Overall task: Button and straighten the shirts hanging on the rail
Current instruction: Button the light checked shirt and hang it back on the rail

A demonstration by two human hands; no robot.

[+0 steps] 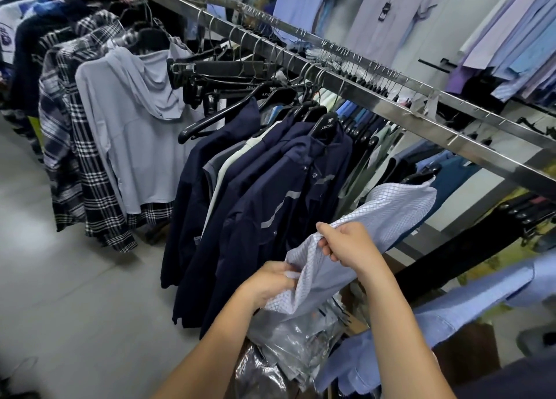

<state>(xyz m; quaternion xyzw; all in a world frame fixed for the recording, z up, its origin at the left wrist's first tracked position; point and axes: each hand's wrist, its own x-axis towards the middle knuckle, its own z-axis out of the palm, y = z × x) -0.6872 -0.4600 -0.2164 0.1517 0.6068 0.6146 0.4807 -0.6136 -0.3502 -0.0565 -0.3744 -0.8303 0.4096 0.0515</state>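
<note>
Pale blue-checked white cotton shirt point(397, 212): long axis slanting, collar pointing to 2 o'clock, hem to 7 o'clock; left hand point(270, 281) and right hand point(349, 242) both pinching its front fabric.

A steel rail point(391, 96) carries hangers point(222, 111) with navy jackets point(270, 203), plaid shirts point(75, 157) and a grey hoodie point(135, 133).

A white checked shirt point(400, 209) hangs crumpled under the steel rail point(376, 90), just beside navy shirts point(270, 194).
</note>
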